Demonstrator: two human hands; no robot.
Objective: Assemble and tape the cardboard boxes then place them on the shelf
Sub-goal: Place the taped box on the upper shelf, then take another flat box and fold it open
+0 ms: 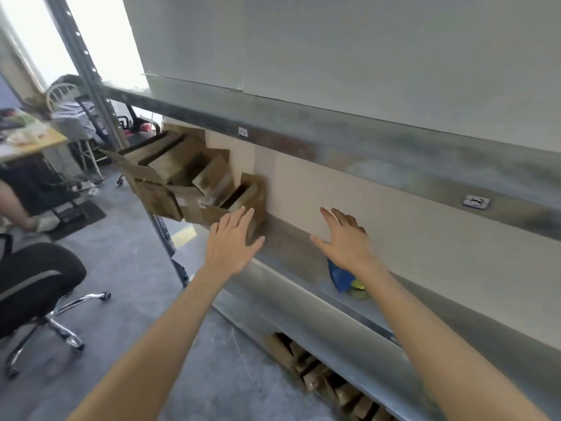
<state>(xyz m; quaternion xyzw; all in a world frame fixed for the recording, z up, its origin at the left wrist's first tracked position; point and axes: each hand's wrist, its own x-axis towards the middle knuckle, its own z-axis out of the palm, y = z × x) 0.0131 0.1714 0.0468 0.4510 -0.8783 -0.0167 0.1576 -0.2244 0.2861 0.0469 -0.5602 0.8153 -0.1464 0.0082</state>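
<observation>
- We judge this the placing step: cardboard boxes lie heaped at the left end of the shelf, and the nearest box stands at the heap's right edge.
- Our left hand is spread flat, fingertips at that box's front; whether they touch it we cannot tell.
- Our right hand, also spread and holding nothing, hovers over the shelf, right of the box.
- The next move probably calls for nudging the box snug.

Two small tags on the shelf beam perhaps carry print, too blurred to read.
</observation>
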